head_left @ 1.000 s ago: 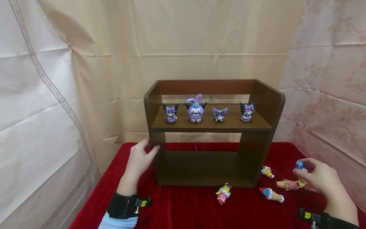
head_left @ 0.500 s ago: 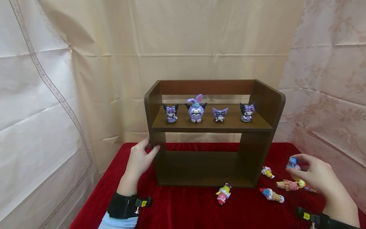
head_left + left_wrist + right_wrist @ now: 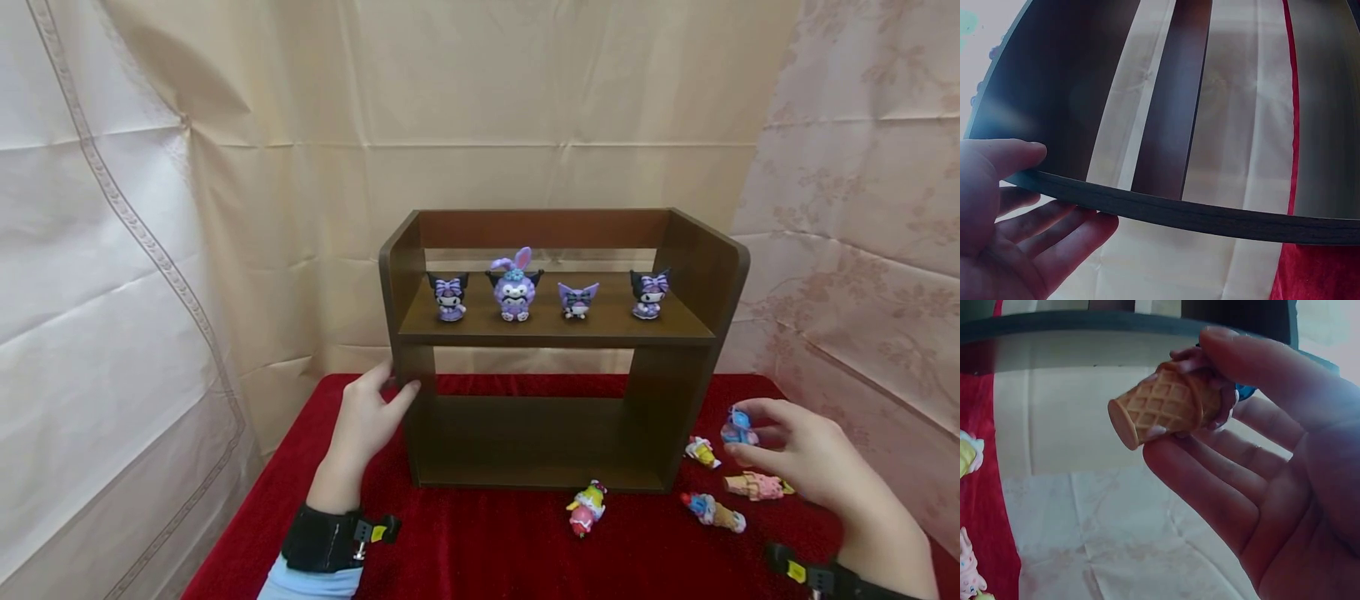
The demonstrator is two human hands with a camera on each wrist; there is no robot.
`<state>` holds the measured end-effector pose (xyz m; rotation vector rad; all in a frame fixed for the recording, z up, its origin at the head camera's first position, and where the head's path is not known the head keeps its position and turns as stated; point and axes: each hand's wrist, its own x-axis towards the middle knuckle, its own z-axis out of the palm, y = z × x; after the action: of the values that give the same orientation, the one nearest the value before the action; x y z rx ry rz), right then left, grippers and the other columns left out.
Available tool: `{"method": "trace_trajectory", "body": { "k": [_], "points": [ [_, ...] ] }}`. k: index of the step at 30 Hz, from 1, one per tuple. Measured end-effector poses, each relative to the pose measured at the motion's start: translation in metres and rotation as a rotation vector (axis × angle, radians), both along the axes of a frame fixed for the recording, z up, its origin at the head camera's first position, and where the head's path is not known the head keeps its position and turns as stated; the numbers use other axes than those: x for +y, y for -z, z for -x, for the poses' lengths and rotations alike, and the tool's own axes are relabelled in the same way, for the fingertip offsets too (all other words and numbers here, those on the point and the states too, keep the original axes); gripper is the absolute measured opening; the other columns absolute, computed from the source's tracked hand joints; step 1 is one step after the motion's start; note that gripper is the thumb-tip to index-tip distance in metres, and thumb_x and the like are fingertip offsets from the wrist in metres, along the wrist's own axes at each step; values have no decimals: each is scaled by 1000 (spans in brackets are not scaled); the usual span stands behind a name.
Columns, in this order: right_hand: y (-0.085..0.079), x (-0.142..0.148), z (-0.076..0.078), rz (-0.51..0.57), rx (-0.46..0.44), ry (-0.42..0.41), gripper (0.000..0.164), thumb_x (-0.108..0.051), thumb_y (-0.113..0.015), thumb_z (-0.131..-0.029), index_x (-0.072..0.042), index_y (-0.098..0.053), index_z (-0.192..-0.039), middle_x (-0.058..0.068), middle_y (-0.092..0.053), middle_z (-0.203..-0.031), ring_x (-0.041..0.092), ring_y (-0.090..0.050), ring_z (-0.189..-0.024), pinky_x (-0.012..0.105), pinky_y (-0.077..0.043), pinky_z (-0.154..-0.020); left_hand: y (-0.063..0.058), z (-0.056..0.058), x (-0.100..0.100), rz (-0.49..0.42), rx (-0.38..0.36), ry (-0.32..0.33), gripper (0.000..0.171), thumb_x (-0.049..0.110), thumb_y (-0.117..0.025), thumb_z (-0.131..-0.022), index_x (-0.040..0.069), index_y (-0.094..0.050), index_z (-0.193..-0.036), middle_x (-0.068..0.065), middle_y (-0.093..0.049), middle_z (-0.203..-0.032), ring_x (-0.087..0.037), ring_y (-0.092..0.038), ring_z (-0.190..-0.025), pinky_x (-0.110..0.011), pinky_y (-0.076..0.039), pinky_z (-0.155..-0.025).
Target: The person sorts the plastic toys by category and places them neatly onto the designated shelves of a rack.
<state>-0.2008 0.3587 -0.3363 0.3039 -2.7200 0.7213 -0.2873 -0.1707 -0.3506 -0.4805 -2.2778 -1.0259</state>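
A dark brown two-tier shelf (image 3: 555, 340) stands on the red cloth. My left hand (image 3: 372, 410) grips its left side panel; in the left wrist view the thumb (image 3: 1025, 153) lies on one face and the fingers (image 3: 1079, 240) on the other. Right of the shelf, my right hand (image 3: 813, 450) pinches an ice cream cone figurine (image 3: 738, 427) above the cloth, blue top toward the shelf. In the right wrist view its waffle cone (image 3: 1157, 406) is tilted between thumb and forefinger, the blue top mostly hidden behind the hand.
Purple-and-black figurines (image 3: 514, 287) line the upper tier. Near the right hand lie a yellow figurine (image 3: 702, 452), a pink cone figurine (image 3: 756, 486) and a blue-and-white cone figurine (image 3: 714, 512). A yellow-and-pink figurine (image 3: 586, 508) lies before the shelf. Curtains (image 3: 555, 100) hang behind.
My right hand has moved left and slightly up with the ice cream cone figurine, closer to the shelf. The left hand and shelf stay in place.
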Motion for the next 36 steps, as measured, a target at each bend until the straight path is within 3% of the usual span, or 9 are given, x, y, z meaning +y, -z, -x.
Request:
{"method": "trace_trajectory", "body": {
  "k": [12,21,28,36],
  "points": [
    [-5,-18,0,12,-21,-77,52,-32,-79,-78,-6,-58,-118,14,-64,-104,31,-64,-89,38,-59,-63,1,2,0,-4,9,7,37,23,-72,-86,14,-62,-121,-1,-68,-110,-17,-61,-101,-45,-56,-78],
    [-5,-31,3,15,-11,-148,47,-33,-80,-78,-10,-60,-114,2,-66,-94,12,-64,-81,25,-57,-62,0,1,0,-6,7,10,36,24,-71,-87,16,-62,-121,-1,-68,-111,-16,-61,-101,-46,-56,-79],
    [0,-43,8,-1,4,-188,46,-33,-81,-77,-13,-60,-113,-3,-65,-92,12,-62,-80,25,-56,-57,-1,0,0,3,2,-3,37,25,-72,-87,17,-62,-121,0,-67,-111,-15,-61,-100,-41,-56,-77],
    [8,-62,17,65,-29,-277,42,-33,-81,-76,-15,-60,-109,-7,-64,-89,8,-62,-81,25,-57,-63,0,1,0,-4,12,11,38,24,-72,-87,13,-62,-122,-3,-68,-111,-18,-61,-100,-44,-56,-77]
  ]
}}
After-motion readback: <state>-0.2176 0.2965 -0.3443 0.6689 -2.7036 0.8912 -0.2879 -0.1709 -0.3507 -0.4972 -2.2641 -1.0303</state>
